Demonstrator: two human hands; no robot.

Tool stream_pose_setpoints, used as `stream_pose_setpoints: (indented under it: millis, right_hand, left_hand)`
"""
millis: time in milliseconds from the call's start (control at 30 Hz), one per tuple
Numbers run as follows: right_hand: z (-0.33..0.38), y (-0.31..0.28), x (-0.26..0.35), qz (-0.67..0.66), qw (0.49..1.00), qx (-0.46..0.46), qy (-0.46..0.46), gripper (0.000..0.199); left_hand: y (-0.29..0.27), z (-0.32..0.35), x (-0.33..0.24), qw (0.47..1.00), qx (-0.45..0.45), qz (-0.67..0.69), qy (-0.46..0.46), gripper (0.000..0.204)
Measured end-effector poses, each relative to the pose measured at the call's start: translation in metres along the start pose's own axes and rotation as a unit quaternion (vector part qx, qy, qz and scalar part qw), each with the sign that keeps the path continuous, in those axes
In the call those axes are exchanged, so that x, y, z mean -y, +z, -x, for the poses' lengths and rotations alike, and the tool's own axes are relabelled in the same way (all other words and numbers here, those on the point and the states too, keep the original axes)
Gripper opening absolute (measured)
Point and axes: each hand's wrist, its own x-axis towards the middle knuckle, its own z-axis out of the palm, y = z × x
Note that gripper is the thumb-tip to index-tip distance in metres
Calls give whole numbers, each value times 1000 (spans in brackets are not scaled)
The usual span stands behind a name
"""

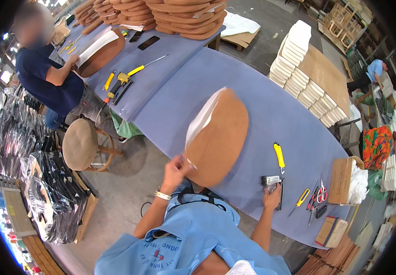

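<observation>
A brown oval seat pad point(223, 133) lies on the blue-grey table in front of me, with a strip of white lining point(202, 114) showing along its left edge. My left hand point(176, 172) is closed on the near left edge of this pad, thumb and fingers pinched together. To the right, my right hand point(272, 196) is wrapped round a black and grey staple gun point(270, 180) by its handle, resting at or just above the tabletop. Just beyond the staple gun lies a yellow utility knife point(279, 155).
A yellow-handled screwdriver point(303, 197), red-handled scissors point(321, 194) and a cardboard box point(346, 180) of white stuffing are at the right. Brown pads point(186, 18) are piled at the back. A co-worker point(47, 73) handles another pad at far left, near a round stool point(81, 144).
</observation>
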Motion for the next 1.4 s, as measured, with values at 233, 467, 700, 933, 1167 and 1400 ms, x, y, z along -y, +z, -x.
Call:
stream_pose_setpoints:
  millis: [233, 467, 700, 933, 1167, 1400]
  right_hand:
    - [-44, -45, 21, -96, 994, -55, 25, 46]
    - [31, -267, 262, -645, 643, 43, -410, 34]
    - [117, -318, 358, -782, 237, 243, -523, 36]
    - [129, -314, 372, -836, 169, 160, -496, 39]
    - [96, -336, 333, -708, 370, 157, -580, 34]
    - [8, -279, 312, -643, 634, 37, -428, 20]
  left_hand:
    - [12, -75, -84, 952, -156, -50, 259, 65]
    - [46, -53, -242, 822, -37, -307, 479, 57]
    - [68, -35, -341, 666, 202, -375, 612, 54]
    - [110, -37, -323, 630, 215, -364, 651, 47]
    - [112, -82, -318, 711, 128, -333, 606, 37]
    - [109, -94, -315, 751, 184, -248, 583, 53]
